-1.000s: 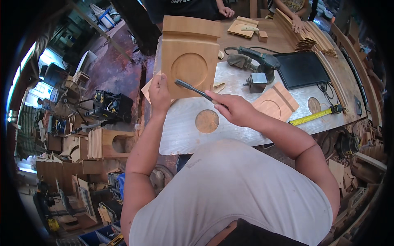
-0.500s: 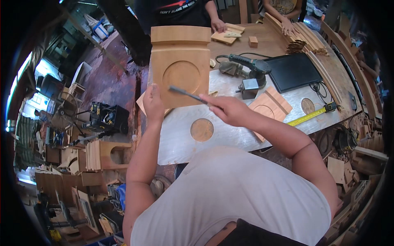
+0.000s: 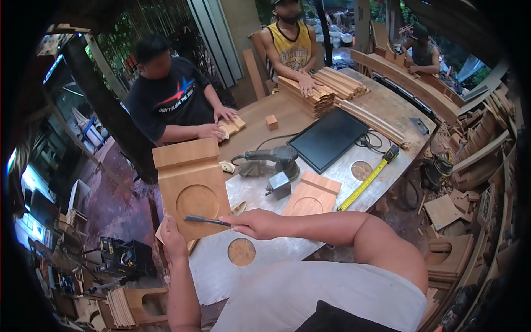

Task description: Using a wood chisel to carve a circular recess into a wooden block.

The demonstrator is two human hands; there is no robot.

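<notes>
Left hand (image 3: 175,238) holds a recessed wooden board (image 3: 194,193), right hand (image 3: 257,223) a chisel-like tool (image 3: 204,219).

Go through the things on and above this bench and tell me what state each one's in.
Left hand, gripping wooden board
Wooden board, raised, recess facing the camera
Right hand, closed around chisel-like tool
Chisel-like tool, held over the board's face; contact unclear
Second board, lying recess up
Tape measure, blade extended
Power tool, resting; whether running, unclear
Wood strips, stacked
</notes>
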